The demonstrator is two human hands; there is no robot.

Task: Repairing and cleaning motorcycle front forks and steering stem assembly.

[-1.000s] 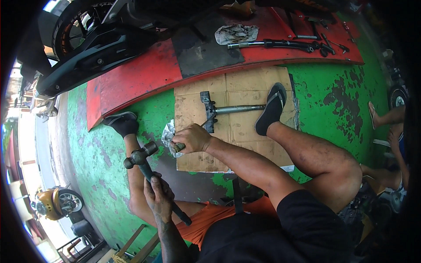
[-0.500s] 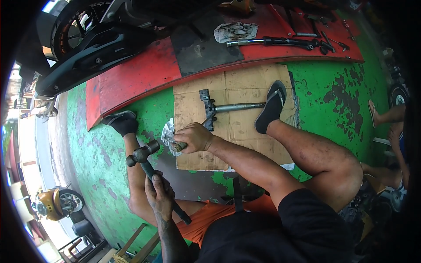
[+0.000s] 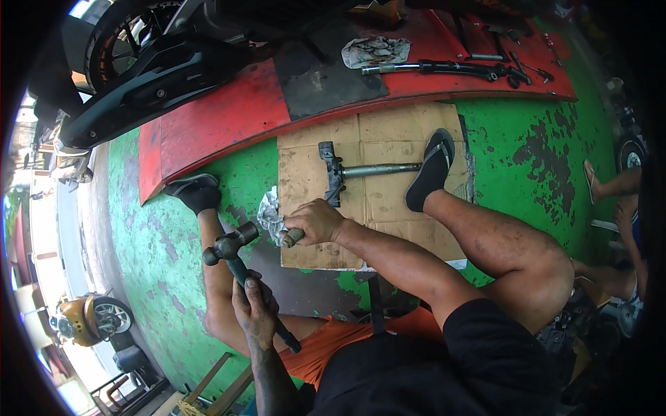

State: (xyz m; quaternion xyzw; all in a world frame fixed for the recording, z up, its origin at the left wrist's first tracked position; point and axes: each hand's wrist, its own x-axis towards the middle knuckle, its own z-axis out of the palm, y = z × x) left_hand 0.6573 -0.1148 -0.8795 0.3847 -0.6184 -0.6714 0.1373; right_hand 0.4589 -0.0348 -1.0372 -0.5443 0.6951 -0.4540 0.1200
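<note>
Steering stem [image 3: 368, 170] on cardboard [image 3: 388, 201], hammer [image 3: 238, 266] left

Head cam, wide fisheye, fr. above, facing down, L hand [image 3: 256, 308] & R hand [image 3: 316, 222] near

Green painted floor [image 3: 496, 139]: tan cardboard sheet [image 3: 392, 197], crumpled whitish wad [image 3: 268, 209] at its left edge; grey T-shaped metal part [image 3: 368, 170] on cardboard; low red platform [image 3: 215, 114], dark grey section [image 3: 319, 87], carries stained white crumpled rag [image 3: 376, 53], long black-and-silver tubular part [image 3: 444, 67], dark metal hand tools [image 3: 487, 57]

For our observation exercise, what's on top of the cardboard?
A metal shaft with dark bracket, a sandalled right foot, perhaps part of a pale rag. The right forearm covers part; what's beneath can't be seen.
</note>
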